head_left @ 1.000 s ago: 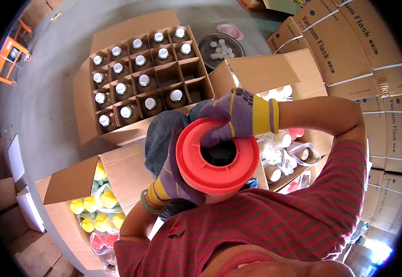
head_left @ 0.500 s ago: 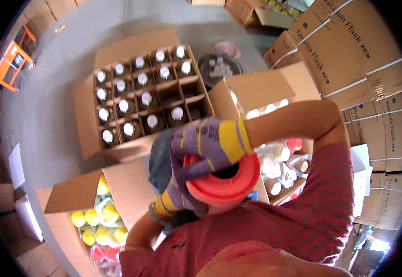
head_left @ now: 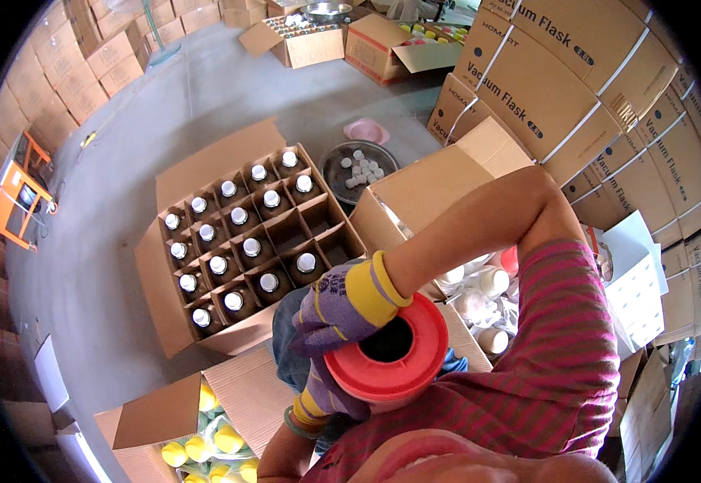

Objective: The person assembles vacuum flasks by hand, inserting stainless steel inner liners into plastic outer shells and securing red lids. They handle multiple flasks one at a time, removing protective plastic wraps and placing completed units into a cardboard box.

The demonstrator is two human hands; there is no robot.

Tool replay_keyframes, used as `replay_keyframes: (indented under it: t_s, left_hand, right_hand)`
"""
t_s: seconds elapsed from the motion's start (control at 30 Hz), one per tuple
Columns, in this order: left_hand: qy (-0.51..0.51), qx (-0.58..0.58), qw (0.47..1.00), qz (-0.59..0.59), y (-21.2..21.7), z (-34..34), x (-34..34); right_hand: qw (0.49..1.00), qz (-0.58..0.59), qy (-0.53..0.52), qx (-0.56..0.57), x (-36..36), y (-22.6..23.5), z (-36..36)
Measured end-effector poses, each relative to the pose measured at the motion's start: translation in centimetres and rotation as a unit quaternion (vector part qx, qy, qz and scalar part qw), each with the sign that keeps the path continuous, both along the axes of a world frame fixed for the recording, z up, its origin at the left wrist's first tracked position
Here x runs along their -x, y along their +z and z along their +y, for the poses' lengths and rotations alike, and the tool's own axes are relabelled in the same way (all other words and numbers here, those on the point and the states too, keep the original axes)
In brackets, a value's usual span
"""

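A red, round vacuum flask body (head_left: 427, 338) with a wide rim and a dark round opening stands upright close against my body. My left hand (head_left: 330, 394), in a purple and yellow glove, wraps around its left side; some of its fingers are hidden. My right hand (head_left: 338, 306), gloved alike, reaches across from the right. It lies over the rim's left edge with its fingers bent down together, their tips out of sight. Just beyond is a divided carton (head_left: 229, 346) of dark bottle-shaped pieces with white caps (head_left: 251, 247); two cells on its right side hold none.
A metal basin (head_left: 334, 181) of white caps and a pink bowl (head_left: 366, 130) lie on the floor. Open cartons hold yellow-topped pieces (head_left: 227, 439) at lower left and bagged white-topped pieces (head_left: 493, 282) at right. Strapped boxes (head_left: 527, 80) are stacked at far right.
My view has tilted up, showing more floor and far cartons. My right hand has slid off the flask's opening to the rim's left edge, leaving the opening more exposed.
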State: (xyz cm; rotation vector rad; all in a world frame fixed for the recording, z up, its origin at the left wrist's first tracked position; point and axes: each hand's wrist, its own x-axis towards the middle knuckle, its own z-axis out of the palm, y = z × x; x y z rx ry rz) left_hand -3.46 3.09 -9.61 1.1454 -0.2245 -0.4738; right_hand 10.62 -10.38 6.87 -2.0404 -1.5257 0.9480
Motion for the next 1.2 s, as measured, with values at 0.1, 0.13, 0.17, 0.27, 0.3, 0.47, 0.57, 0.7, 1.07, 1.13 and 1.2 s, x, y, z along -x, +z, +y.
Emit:
replay_keyframes:
  t_s: [0.1, 0.13, 0.17, 0.27, 0.3, 0.47, 0.57, 0.7, 1.07, 1.13, 1.2]
  left_hand:
    - [0.003, -0.005, 1.000, -0.001, -0.2, 0.1, 0.5]
    - [0.000, 0.003, 1.000, 0.007, -0.3, 0.0, 0.4]
    - [0.001, 0.011, 1.000, 0.016, -0.4, 0.1, 0.5]
    - [-0.002, 0.037, 0.998, 0.046, -1.5, 0.3, 0.3]
    - [-0.007, 0.036, 0.999, 0.034, -1.8, 0.4, 0.3]
    - [0.054, -0.030, 0.990, -0.128, -5.2, 0.4, -0.2]
    - [0.063, -0.055, 0.985, -0.149, -6.5, 0.3, 0.6]
    - [0.068, -0.004, 0.997, -0.042, -2.7, 0.6, 0.4]
    - [0.180, -0.062, 0.907, -0.376, 6.0, 4.1, -7.7]
    - [0.191, -0.075, 0.926, -0.316, 7.0, 4.1, -8.2]
    - [0.242, -0.072, 0.930, -0.268, 6.5, 5.1, -9.4]
  right_hand:
    - [0.999, -0.021, 0.035, -0.017, -0.3, -1.5, 0.0]
    - [0.998, -0.035, 0.052, -0.021, -0.6, -2.5, -0.1]
    - [0.997, -0.035, 0.064, -0.016, -0.8, -2.8, -0.1]
    - [0.995, -0.049, 0.084, -0.003, -1.1, -3.1, -0.1]
    - [0.995, -0.063, 0.082, -0.001, -1.0, -2.9, -0.1]
    - [0.985, -0.115, -0.062, -0.116, -2.0, 2.5, -0.4]
    - [0.990, -0.066, -0.071, -0.100, -3.1, 2.7, -0.9]
    - [0.982, -0.101, 0.042, -0.154, -9.4, -1.3, -1.3]
    - [0.987, 0.124, -0.034, -0.096, -8.5, -5.9, -0.8]
    - [0.975, 0.185, -0.073, -0.094, -8.8, -6.6, -0.9]
    - [0.949, 0.272, -0.118, -0.107, -9.2, -6.9, -0.9]
